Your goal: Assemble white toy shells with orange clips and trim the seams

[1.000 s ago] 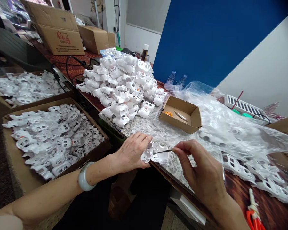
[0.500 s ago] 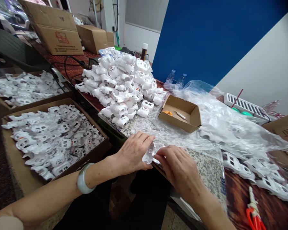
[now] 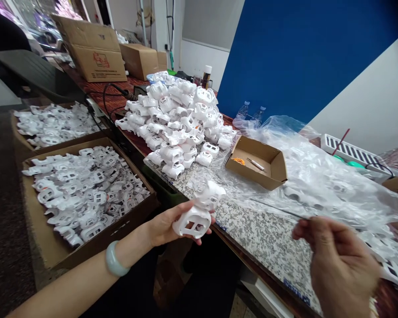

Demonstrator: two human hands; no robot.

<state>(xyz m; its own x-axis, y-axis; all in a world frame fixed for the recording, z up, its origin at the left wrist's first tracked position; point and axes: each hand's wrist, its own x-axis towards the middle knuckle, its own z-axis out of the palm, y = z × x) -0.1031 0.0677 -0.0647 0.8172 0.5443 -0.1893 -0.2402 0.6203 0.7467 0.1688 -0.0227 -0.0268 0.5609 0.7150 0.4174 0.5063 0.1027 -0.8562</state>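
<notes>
My left hand grips a white plastic shell part and holds it up, palm turned upward, above the near edge of the speckled stone slab. My right hand is at the lower right, fingers curled and pinched; a thin dark tool seems to stick out between finger and thumb, but it is too small to be sure. The two hands are well apart. A tall heap of the same white parts lies on the bench behind the left hand.
Two cardboard trays of white parts stand at the left. A small open carton with an orange ring and a small tool sits mid-bench. Crumpled clear plastic bags cover more parts at the right. Cardboard boxes stand at the back.
My left hand lifted the white part off the slab and turned it over. My right hand pulled away from the part to the lower right.
</notes>
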